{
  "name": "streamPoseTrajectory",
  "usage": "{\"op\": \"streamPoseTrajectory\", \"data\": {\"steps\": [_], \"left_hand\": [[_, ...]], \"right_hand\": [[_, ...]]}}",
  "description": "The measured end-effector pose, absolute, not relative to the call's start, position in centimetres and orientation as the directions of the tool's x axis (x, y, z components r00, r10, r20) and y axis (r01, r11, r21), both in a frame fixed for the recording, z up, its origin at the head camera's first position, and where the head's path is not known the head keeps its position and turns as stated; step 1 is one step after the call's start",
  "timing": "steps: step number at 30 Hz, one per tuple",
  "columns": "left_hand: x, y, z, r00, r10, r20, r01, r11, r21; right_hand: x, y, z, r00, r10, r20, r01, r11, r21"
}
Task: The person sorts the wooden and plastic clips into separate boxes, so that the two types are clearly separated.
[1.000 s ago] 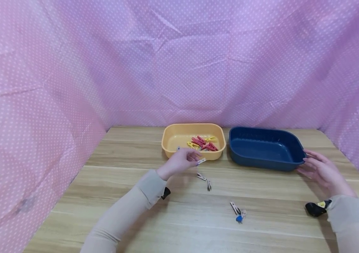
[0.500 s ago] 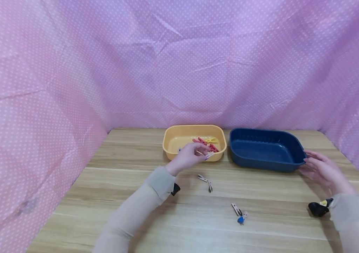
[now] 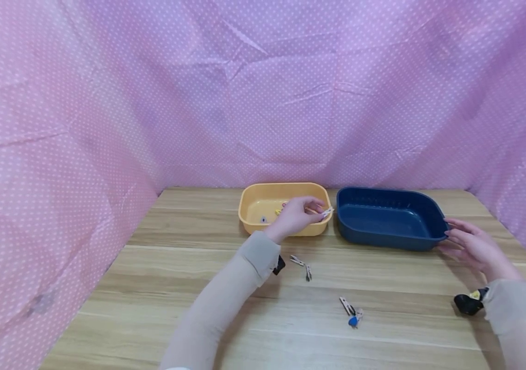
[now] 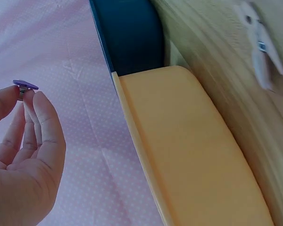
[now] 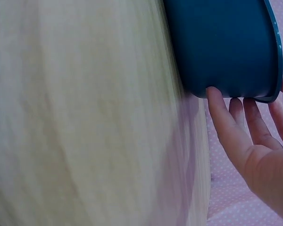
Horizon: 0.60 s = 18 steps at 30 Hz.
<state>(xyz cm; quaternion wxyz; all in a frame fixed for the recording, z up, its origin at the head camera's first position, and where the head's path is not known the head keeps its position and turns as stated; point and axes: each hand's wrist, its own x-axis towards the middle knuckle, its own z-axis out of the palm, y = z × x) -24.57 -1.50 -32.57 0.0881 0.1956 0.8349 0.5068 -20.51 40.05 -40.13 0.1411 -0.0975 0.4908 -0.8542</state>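
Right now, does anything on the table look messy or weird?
Just the few clothespins lying loose on the wooden table, in front of the yellow bin and blue bin. They look odd because they're scattered, pointing different ways. Both bins stand upright, and nothing looks broken.

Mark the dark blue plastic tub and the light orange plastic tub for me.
Dark blue plastic tub (image 3: 382, 219): head view, bare inner floor.
Light orange plastic tub (image 4: 181, 134): left wrist view, outer wall.
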Motion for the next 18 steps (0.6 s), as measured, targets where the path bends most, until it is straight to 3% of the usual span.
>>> {"op": "streamPoseTrajectory", "data": {"steps": [18], "left_hand": [[-27.4,4.1,-31.4,-0.885,0.453,0.107,0.355,0.509,0.784]], "right_hand": [[-20.3,39.5,-39.9,-0.948,-0.317,0.028,0.129,-0.463,-0.877]]}}
